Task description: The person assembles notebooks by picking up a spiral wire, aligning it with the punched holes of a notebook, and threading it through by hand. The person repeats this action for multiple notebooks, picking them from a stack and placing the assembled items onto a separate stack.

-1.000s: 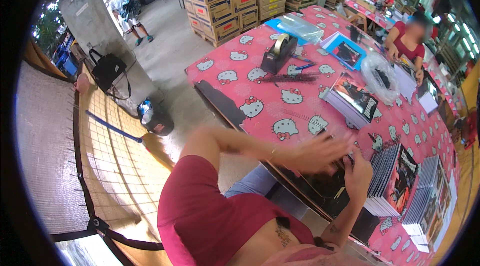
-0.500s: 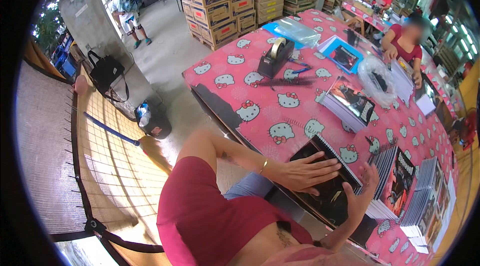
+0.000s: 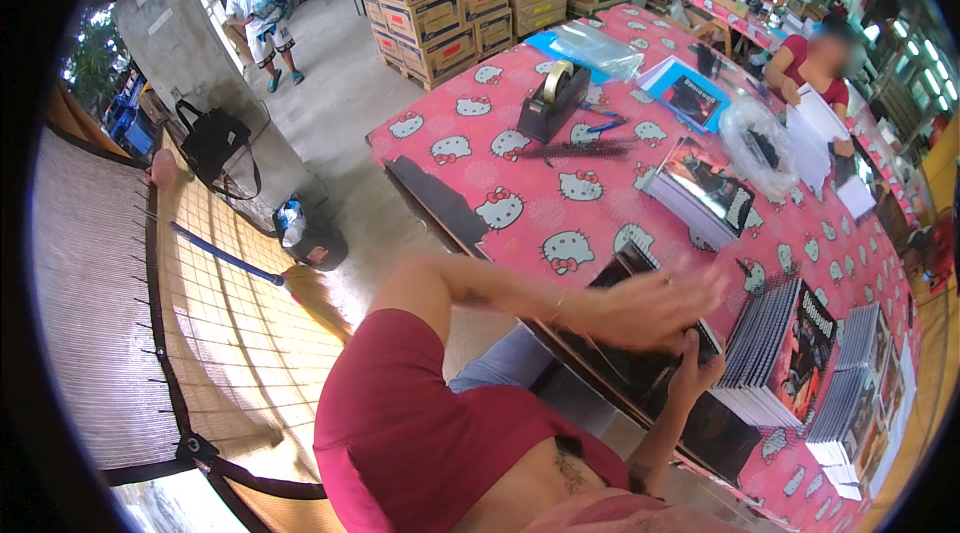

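A black-covered spiral notebook (image 3: pixel 645 368) lies at the near edge of the table, its wire binding along the far right side and partly hidden by my hands. My right hand (image 3: pixel 697 373) is closed on the notebook's right-hand corner, thumb on top. Over the cover passes my left hand (image 3: pixel 650 311), blurred, its fingers stretched out toward the right and holding nothing that I can see. Just right of my right hand stands a stack of spiral notebooks (image 3: pixel 770 358) with red and dark picture covers.
The table has a pink patterned cover (image 3: pixel 475 148). On it are another notebook stack (image 3: pixel 845 403), a pile of printed covers (image 3: pixel 700 193), a tape dispenser (image 3: pixel 553 103), loose black coils (image 3: pixel 580 151) and a clear plastic bag (image 3: pixel 757 153). A co-worker (image 3: pixel 815 73) handles papers across the table.
My left hand has lifted from the cover and swung to the right. My right hand has closed on the notebook's corner. The co-worker across the table has raised some sheets.
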`<state>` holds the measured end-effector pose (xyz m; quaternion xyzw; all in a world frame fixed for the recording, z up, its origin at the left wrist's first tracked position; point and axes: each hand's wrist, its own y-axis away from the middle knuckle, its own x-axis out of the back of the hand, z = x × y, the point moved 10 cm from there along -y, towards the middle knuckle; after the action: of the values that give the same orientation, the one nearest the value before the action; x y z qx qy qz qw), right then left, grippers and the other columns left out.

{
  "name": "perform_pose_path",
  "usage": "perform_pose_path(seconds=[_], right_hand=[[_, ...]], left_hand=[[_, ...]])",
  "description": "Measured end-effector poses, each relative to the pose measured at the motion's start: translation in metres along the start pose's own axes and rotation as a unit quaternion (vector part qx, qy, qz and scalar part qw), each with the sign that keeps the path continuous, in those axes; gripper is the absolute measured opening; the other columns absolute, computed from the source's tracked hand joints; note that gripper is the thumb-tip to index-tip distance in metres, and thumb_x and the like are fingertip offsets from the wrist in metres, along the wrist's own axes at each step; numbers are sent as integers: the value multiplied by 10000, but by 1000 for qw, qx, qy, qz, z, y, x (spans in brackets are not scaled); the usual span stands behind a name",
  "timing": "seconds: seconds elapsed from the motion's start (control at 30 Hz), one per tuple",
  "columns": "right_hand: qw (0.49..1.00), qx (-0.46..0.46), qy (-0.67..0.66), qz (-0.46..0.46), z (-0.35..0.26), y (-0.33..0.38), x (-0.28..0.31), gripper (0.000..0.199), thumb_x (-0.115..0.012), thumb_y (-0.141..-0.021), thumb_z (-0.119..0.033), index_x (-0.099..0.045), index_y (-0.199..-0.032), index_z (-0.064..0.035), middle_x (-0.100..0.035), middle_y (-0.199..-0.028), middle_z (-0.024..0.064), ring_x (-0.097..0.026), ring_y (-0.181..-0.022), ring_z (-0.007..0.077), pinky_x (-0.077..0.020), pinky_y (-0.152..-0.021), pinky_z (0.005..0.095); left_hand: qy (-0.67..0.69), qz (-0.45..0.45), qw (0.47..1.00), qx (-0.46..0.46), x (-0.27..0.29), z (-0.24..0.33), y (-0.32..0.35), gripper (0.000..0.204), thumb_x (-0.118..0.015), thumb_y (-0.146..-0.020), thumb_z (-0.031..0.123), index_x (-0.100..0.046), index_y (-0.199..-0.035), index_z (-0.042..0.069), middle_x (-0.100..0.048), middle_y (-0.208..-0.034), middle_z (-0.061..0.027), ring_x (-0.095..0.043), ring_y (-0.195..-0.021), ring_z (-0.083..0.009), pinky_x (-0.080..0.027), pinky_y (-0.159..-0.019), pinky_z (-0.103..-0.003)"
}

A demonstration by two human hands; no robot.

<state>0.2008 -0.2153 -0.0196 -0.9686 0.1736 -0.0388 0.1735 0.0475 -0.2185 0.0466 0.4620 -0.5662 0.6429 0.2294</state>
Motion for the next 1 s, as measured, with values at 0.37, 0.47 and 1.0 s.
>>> perform_pose_path(seconds=[0.37, 0.47, 1.0], right_hand=[[997, 4, -9, -74, -9, -8, -20, 193, -684, -965, -88, -667, -1107, 42, -663, -991, 8, -574, -883, 92, -466, -807, 247], [995, -33, -24, -86, -5, 2, -19, 234, -662, -992, -118, -659, -1150, 55, -667, -1004, 16, -571, -890, 99, -467, -819, 262], [997, 71, 17, 18, -28, 10, -4, 349, -628, -1004, -65, -591, -1328, 62, -672, -1210, 120, -647, -1040, 159, -518, -902, 289]], left_hand=[[-94, 56, 993, 43, 34, -27, -38, 876, -578, -901, 569, -354, -1513, -16, -335, -1606, -191, -284, -1513, -319, -257, -1188, -532], [62, 19, 998, 5, 20, 9, 0, 846, -586, -910, 530, -357, -1516, -14, -319, -1616, -190, -251, -1526, -325, -218, -1204, -542], [49, 58, 997, -12, 2, 5, 2, 803, -544, -946, 553, -393, -1504, -6, -375, -1584, -186, -308, -1505, -313, -199, -1205, -552]])
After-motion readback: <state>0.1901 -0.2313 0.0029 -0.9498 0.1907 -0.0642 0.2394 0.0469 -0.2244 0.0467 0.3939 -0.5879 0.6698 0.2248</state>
